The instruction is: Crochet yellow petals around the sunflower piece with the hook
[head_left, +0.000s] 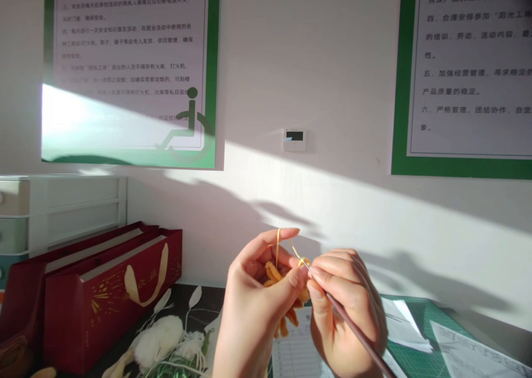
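My left hand pinches a small orange-yellow crocheted piece between thumb and fingers, its index finger raised with yellow yarn looped over it. Close beside it on the right, my right hand is closed around a crochet hook with a dark reddish-brown handle. The hook's metal tip meets the yarn at the top edge of the piece, by my left thumb. Part of the crocheted piece is hidden behind my left hand.
Red gift bags stand at the left before a drawer unit. White yarn items lie beside them. Printed sheets rest on a green cutting mat at the right. Green-framed posters and a small panel are on the wall.
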Tool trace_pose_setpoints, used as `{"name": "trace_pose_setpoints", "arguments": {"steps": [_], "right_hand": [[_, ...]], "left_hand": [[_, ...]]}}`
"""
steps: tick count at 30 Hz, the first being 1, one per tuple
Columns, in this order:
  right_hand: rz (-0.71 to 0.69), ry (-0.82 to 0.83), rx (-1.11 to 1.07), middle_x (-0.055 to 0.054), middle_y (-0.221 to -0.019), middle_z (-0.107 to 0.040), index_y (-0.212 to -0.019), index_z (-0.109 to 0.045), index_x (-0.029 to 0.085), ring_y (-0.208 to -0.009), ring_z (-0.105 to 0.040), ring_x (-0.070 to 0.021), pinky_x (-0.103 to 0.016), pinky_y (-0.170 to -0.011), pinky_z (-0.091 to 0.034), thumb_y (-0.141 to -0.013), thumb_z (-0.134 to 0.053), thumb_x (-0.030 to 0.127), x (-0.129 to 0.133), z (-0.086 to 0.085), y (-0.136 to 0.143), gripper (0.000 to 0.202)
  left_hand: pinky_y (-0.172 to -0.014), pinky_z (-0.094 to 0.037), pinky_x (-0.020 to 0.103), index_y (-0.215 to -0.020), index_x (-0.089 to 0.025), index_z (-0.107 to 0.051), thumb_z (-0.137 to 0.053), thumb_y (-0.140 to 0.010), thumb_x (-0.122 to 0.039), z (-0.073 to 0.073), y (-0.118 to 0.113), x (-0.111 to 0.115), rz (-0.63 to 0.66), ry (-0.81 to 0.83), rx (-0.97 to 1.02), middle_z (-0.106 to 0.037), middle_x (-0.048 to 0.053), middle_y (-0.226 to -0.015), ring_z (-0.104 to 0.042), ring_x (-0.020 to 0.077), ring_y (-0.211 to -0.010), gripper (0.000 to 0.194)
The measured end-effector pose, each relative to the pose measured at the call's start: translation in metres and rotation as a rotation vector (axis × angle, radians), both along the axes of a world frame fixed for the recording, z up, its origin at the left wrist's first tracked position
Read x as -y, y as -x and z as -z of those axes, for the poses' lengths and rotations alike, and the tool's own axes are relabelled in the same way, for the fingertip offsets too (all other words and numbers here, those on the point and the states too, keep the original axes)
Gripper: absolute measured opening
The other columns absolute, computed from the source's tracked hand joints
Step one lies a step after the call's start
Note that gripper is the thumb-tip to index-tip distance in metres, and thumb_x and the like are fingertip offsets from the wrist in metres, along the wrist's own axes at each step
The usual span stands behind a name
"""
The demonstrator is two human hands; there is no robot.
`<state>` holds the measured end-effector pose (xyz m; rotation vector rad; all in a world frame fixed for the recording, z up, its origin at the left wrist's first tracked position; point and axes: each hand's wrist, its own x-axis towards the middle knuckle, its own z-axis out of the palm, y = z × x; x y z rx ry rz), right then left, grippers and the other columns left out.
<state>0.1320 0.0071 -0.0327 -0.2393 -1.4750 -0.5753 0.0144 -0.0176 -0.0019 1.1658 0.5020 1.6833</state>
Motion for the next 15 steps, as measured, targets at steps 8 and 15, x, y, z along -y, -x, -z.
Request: {"name": "trace_pose_setpoints", "arguments": {"steps": [8, 15], "right_hand": [[-0.465, 0.47, -0.394, 0.001, -0.076, -0.059, -0.089, -0.061, 0.023, -0.064, -0.055, -0.0109, -0.025, -0.058, -0.046, -0.102, -0.051, 0.023, 0.008, -0.002, -0.009, 0.016], [-1.056, 0.881, -0.349, 0.003, -0.068, -0.055, -0.079, -0.051, 0.022, -0.06, -0.051, -0.0107, -0.024, -0.058, -0.047, -0.094, -0.065, 0.039, -0.003, -0.006, -0.009, 0.026]], "left_hand": [[-0.047, -0.046, 0.018, -0.098, -0.018, -0.078, -0.094, -0.061, -0.021, 0.001, 0.005, -0.002, 0.114, 0.005, -0.075, -0.065, -0.001, -0.067, -0.054, 0.0077, -0.05, 0.04], [-0.059, -0.056, 0.023, -0.088, -0.016, -0.08, -0.094, -0.06, -0.015, -0.002, 0.006, -0.005, 0.274, 0.03, 0.021, -0.069, 0.001, -0.069, -0.067, 0.0137, -0.06, 0.032]]}}
